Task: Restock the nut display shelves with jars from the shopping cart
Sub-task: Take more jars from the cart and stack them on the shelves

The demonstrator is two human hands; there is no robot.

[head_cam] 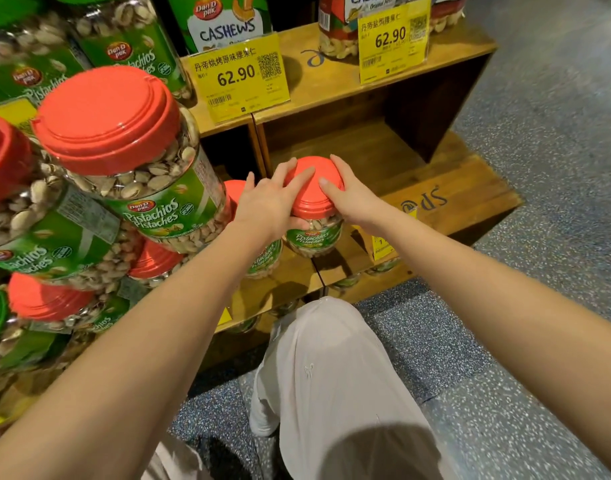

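Note:
A clear pistachio jar [312, 233] with a red lid and green label stands upright on the low wooden shelf [362, 258]. My left hand [272, 199] wraps its left side, fingers over the lid and thumb under the rim. My right hand [349, 192] presses on the lid's right side. Just left of it, partly hidden by my left forearm, stands a second pistachio jar [262, 261]. The shopping cart is not in view.
Stacked pistachio jars [134, 161] fill the left side close to my left arm. Cashew jars [335, 36] and yellow price tags [238, 77] sit on the upper shelf. An empty wooden cubby [383, 133] opens behind the held jar. Speckled floor lies to the right; my knee [324, 327] is below.

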